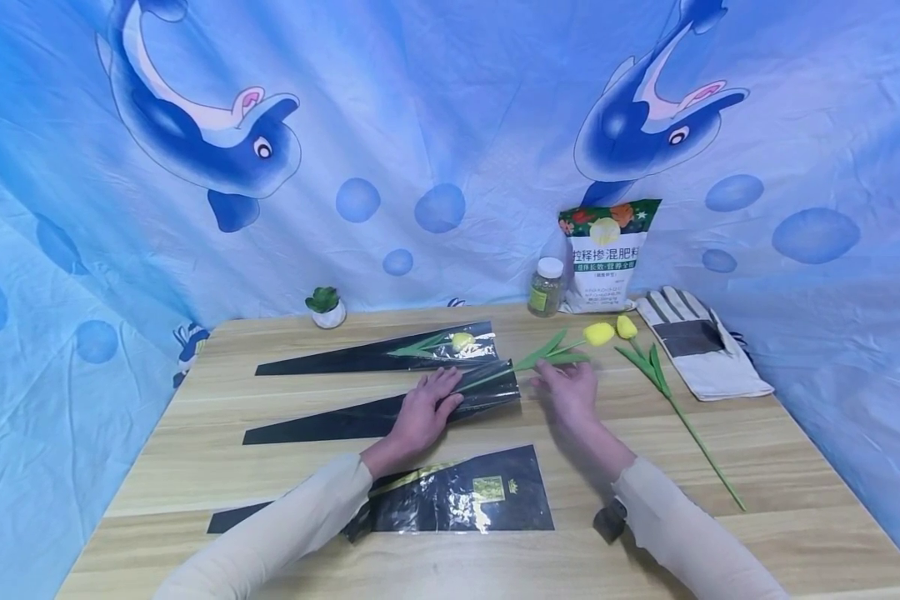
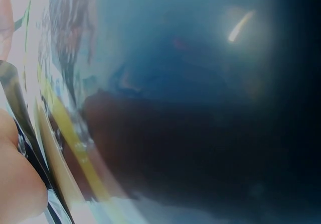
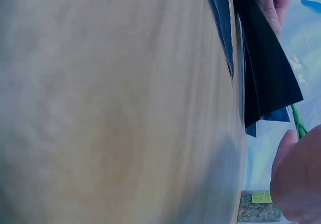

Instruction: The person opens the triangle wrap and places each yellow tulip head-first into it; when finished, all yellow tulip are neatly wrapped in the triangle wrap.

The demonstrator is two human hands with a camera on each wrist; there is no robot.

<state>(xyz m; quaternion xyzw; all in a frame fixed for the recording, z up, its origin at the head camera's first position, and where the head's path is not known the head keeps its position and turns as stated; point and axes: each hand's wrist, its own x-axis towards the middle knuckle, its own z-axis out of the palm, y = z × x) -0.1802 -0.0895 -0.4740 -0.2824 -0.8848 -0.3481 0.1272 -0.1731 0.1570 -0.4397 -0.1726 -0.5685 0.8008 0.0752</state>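
Left hand: I see my left hand [image 1: 423, 410] lying flat on the middle black sleeve [image 1: 378, 412], fingers stretched out and pressing near its wide mouth.
Right hand: my right hand [image 1: 567, 385] rests on the table just past that mouth, fingers loosely extended at the leaves; I cannot tell whether they pinch the stem.
Tulip in hand: the yellow tulip [image 1: 598, 333] lies with its stem running into the middle black sleeve, bloom still outside, pointing to the far right.
Other flowers: a second tulip [image 1: 663, 387] lies bare to the right; a wrapped tulip [image 1: 461, 342] sits in the far sleeve [image 1: 375, 357].
Surface: a light wooden table [image 1: 757, 433], with a third sleeve [image 1: 450, 500] near my forearms.
Far edge: small potted plant [image 1: 326, 306], jar [image 1: 546, 287], fertilizer bag [image 1: 606, 254], work glove [image 1: 701, 343].
Room: a blue dolphin cloth [image 1: 435, 125] hangs behind and around.
Wrist views: too close and blurred to add much.
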